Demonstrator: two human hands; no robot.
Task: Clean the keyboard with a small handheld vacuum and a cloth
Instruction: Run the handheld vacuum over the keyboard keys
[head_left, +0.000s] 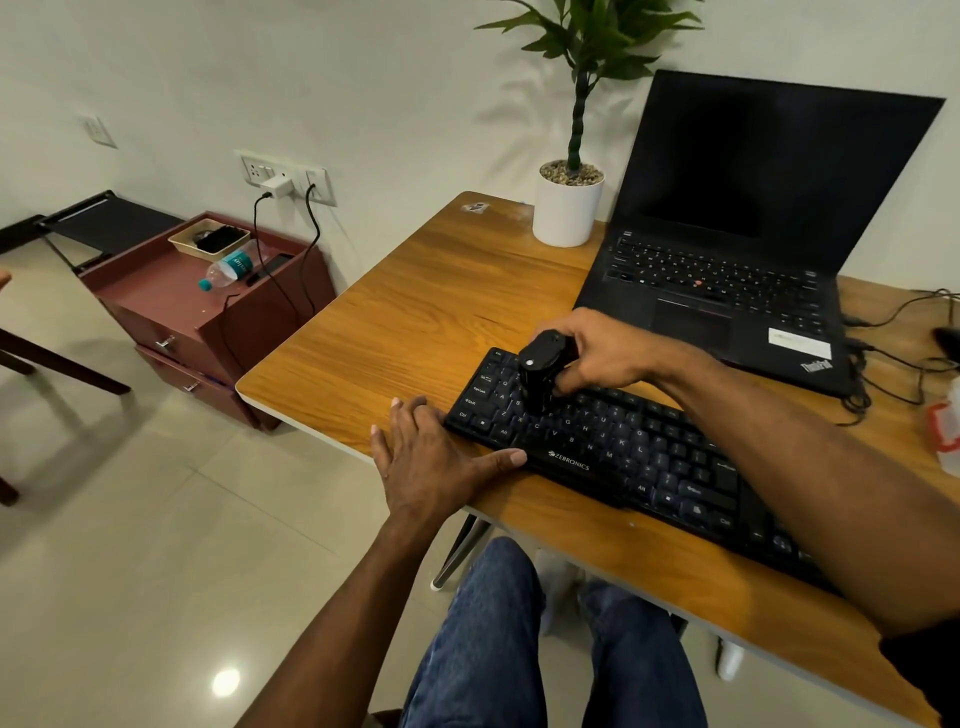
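A black keyboard lies slantwise near the front edge of the wooden desk. My right hand grips a small black handheld vacuum, held upright with its lower end on the keys at the keyboard's left part. My left hand lies flat on the desk at the keyboard's left end, fingers straight, thumb stretched along the keyboard's front edge. I see no cloth that I can be sure of.
An open black laptop stands behind the keyboard, a potted plant to its left. Cables trail at the desk's right, beside a white and red object. A maroon drawer unit stands left of the desk.
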